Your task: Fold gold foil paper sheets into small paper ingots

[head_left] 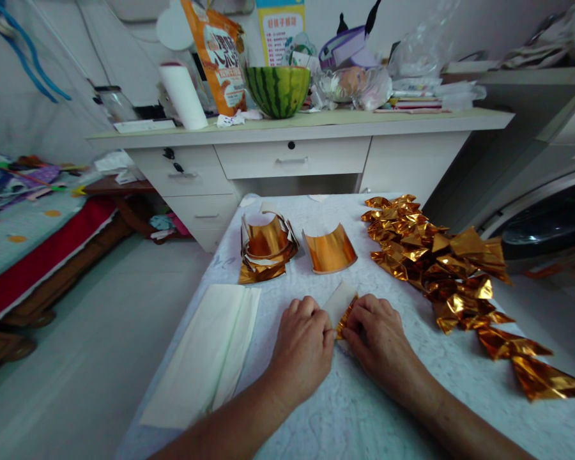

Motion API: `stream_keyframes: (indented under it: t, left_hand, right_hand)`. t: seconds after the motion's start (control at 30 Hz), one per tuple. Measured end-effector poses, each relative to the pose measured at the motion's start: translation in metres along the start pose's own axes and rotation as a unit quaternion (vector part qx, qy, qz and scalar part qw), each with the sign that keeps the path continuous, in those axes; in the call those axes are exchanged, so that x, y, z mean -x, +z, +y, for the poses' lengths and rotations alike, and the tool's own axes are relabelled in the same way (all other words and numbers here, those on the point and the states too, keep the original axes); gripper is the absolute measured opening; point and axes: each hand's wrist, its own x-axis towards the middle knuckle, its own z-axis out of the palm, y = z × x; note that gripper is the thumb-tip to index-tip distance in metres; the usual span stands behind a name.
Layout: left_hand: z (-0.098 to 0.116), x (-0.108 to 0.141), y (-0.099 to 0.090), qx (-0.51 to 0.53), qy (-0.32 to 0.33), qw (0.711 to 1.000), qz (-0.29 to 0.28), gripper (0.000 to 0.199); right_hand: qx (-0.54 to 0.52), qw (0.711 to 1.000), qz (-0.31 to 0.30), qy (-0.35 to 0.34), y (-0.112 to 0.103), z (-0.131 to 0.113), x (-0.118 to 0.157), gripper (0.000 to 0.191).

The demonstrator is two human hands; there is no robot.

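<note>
Both hands meet over a small piece of gold foil paper (345, 317) with a pale backing, near the middle of the cloth-covered table. My left hand (305, 345) is closed, its thumb and finger pinching the left edge of the piece. Closed too, my right hand (376, 335) grips the right side and hides part of it. Beyond them a curled gold sheet (330, 250) lies alone. To its left sits a stack of curled gold sheets (267, 246). Folded gold foil pieces (441, 268) are heaped along the table's right side.
Pale paper sheets (206, 351) lie at the table's left. Behind stands a desk (297, 131) bearing a half watermelon (278, 91), an orange snack bag (220, 61) and a paper roll (183, 96). A bed (33, 249) is at left, a washing machine (546, 198) at right.
</note>
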Motion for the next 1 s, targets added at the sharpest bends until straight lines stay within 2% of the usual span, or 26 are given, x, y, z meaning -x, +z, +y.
stream_keyframes:
  t: [0.5,0.77,1.0]
  left_hand:
    - [-0.0031,0.0007,-0.0041,0.015,0.009,1.0,-0.017,0.013]
    - [0.0013,-0.0002,-0.007,0.018,-0.013,0.999,-0.027,0.008]
    - [0.0001,0.0009,-0.0012,0.029,-0.009,1.0,-0.002,0.01]
  right_hand:
    - [0.026,1.0,-0.01,0.005,-0.0003,-0.0024,-0.0011,0.011]
    - [0.028,1.0,-0.011,0.009,-0.0007,-0.004,-0.0016,0.011]
    - [0.045,0.999,-0.008,0.006,-0.0004,-0.0035,-0.0009,0.004]
